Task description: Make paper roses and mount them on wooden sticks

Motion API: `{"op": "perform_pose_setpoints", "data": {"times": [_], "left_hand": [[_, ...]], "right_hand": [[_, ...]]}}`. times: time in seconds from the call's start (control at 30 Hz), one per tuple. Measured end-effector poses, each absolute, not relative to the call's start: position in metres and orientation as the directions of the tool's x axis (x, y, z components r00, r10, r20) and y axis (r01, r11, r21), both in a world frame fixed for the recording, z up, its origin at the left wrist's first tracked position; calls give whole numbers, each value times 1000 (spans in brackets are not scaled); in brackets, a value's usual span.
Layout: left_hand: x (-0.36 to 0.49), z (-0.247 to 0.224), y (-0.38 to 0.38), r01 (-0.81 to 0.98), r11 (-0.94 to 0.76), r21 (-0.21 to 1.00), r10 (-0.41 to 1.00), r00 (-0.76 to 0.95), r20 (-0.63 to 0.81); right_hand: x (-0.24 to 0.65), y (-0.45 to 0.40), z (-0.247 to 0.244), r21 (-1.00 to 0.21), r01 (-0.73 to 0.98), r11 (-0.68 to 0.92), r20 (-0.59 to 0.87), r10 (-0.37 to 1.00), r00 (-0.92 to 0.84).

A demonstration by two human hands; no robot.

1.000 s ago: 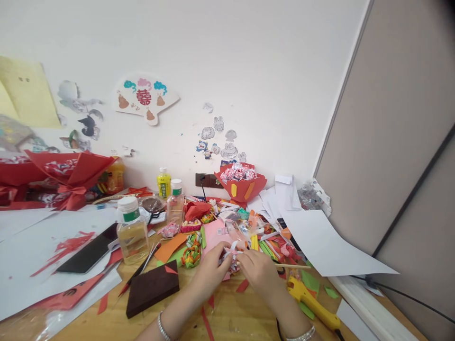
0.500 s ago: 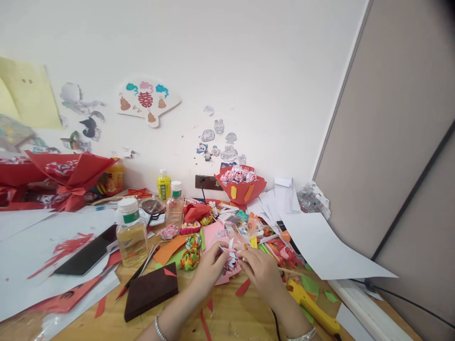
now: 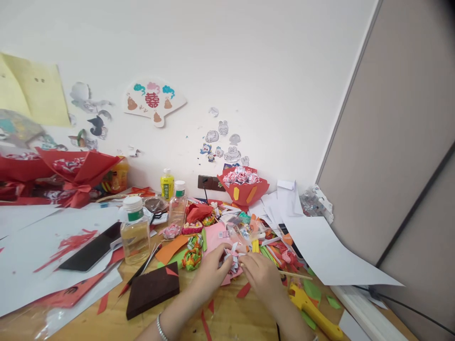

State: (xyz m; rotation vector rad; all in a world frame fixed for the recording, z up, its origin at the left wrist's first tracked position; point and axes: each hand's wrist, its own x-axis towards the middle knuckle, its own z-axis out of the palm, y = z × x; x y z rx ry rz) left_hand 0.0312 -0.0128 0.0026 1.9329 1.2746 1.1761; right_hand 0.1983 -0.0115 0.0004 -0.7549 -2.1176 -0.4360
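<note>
Between both hands is a small folded flower of pink and white paper strips, just above the table's front half. My left hand closes on its left side, thumb and fingers pinching the strips. From the right, my right hand grips the flower's other edge with bent fingers; its exact fingertip contact is partly hidden. Pink paper lies beneath and behind the flower. Left of my left hand sits a green and orange woven paper piece. A yellow glue gun rests right of my right hand.
A dark brown block, a bottle of yellowish liquid and a black phone-like slab stand or lie to the left. A red paper bouquet is at the back. A white sheet curls at right.
The view has shifted slightly, so everything sits a little to the right. Both hands stay at the paper flower, with the right fingers slightly re-placed on it.
</note>
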Motion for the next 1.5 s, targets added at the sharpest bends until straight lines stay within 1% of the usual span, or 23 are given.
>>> {"op": "perform_pose_setpoints", "data": {"times": [0.1, 0.17, 0.27, 0.37, 0.43, 0.53, 0.6, 0.7, 0.77, 0.83, 0.9, 1.0, 1.1, 1.2, 1.27, 1.4, 1.43, 1.5], "left_hand": [[30, 1, -11, 431, -408, 805, 913, 192, 360], [30, 2, -10, 418, -422, 804, 906, 220, 361], [28, 3, -11, 426, -429, 797, 901, 262, 346], [27, 4, -11, 399, -427, 811, 897, 298, 326], [27, 4, -9, 341, -415, 843, 900, 291, 325], [29, 1, -5, 216, -339, 916, 935, 183, 303], [31, -2, -3, 138, -274, 952, 959, 114, 260], [33, -7, -1, 48, -236, 970, 970, 75, 232], [34, -9, -1, -21, -268, 963, 961, 67, 269], [36, -10, -1, -81, -329, 941, 940, 62, 334], [37, -11, -1, -125, -386, 914, 916, 70, 396], [40, -12, -2, -167, -431, 887, 883, 124, 452], [41, -15, -3, -158, -467, 870, 857, 162, 490], [41, -17, -5, -108, -465, 879, 862, 171, 477], [42, -17, -8, -77, -443, 893, 879, 160, 449], [43, -15, -12, -49, -420, 906, 896, 133, 423], [43, -14, -12, -48, -418, 907, 897, 134, 421], [44, -13, -13, -48, -424, 904, 893, 143, 426]], "right_hand": [[201, -9, 1, -1, 655, 755, 791, 401, -461], [202, -8, 2, -74, 644, 762, 767, 456, -451], [203, -7, 5, -177, 601, 779, 697, 531, -483], [205, -8, 7, -246, 581, 775, 658, 574, -488], [205, -9, 8, -269, 581, 768, 683, 578, -447], [203, -12, 8, -296, 589, 752, 758, 560, -335], [201, -14, 7, -290, 584, 758, 791, 533, -299], [197, -14, 3, -214, 596, 774, 833, 463, -304], [195, -13, -1, -157, 633, 759, 861, 419, -288], [194, -11, -4, -139, 667, 732, 877, 404, -259], [195, -10, -6, -164, 683, 712, 881, 417, -224], [196, -10, -8, -260, 670, 696, 854, 489, -177], [195, -10, -8, -352, 641, 683, 827, 547, -129], [194, -10, -8, -401, 634, 661, 800, 590, -109], [193, -10, -9, -381, 650, 658, 800, 586, -125], [193, -11, -10, -251, 694, 675, 852, 495, -172], [193, -12, -10, -245, 694, 677, 855, 488, -175], [193, -12, -9, -280, 682, 676, 843, 512, -162]]}}
